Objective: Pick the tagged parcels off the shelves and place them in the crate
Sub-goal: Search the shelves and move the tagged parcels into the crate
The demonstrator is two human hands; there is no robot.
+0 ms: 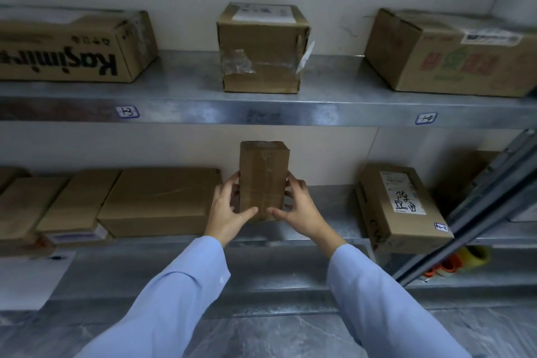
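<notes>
A narrow brown cardboard parcel (263,174) stands upright over the lower metal shelf (334,209), sealed with clear tape. My left hand (228,211) grips its lower left side, thumb across the front. My right hand (297,209) grips the lower right side the same way. Both sleeves are light blue. No crate is in view.
Flat boxes (157,200) lie left of the parcel; a labelled box (398,206) sits to its right. The upper shelf (261,109) carries a Kasimir box (72,46), a taped cube box (261,49) and a printed box (453,52). Slanted metal rails (488,200) lean at right.
</notes>
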